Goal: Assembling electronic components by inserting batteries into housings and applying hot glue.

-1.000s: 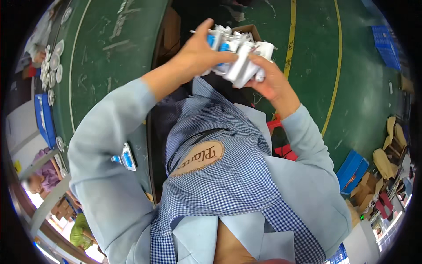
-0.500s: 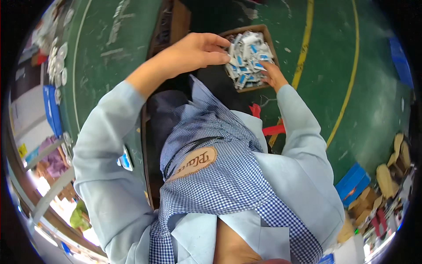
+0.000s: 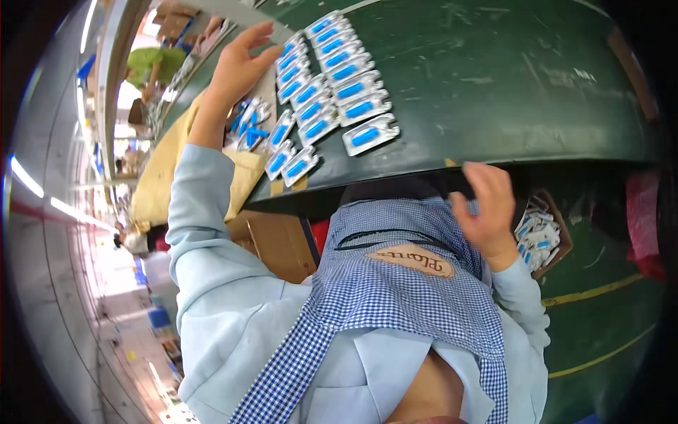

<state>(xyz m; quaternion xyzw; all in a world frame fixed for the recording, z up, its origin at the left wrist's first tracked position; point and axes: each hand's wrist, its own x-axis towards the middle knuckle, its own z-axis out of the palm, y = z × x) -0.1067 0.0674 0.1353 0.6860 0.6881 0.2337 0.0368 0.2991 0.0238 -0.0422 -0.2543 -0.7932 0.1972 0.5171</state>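
Observation:
Rows of silver-edged clear blister packs [image 3: 351, 90], each with a blue oblong piece inside, lie on the green tabletop [image 3: 480, 92]. My left hand [image 3: 240, 68] is over the far left end of these rows, fingers and thumb apart, with nothing seen in it. Below it lies a loose heap of blue pieces and packs [image 3: 252, 126]. My right hand [image 3: 489, 212] is raised in front of my apron [image 3: 395, 297], near the table's front edge, slightly blurred. Its thumb and fingers are spread, and nothing shows between them.
A cardboard box of white and blue packets [image 3: 558, 256] stands low on the right, below table level. Brown paper or cloth [image 3: 166, 169] hangs at the table's left end. Under the table is another cardboard box [image 3: 279, 244]. A red bag-like thing [image 3: 641, 219] is at far right.
My view has swung from the floor box to the tabletop. Both hands have left the box of packets; the left is now over the blister packs, the right before my apron.

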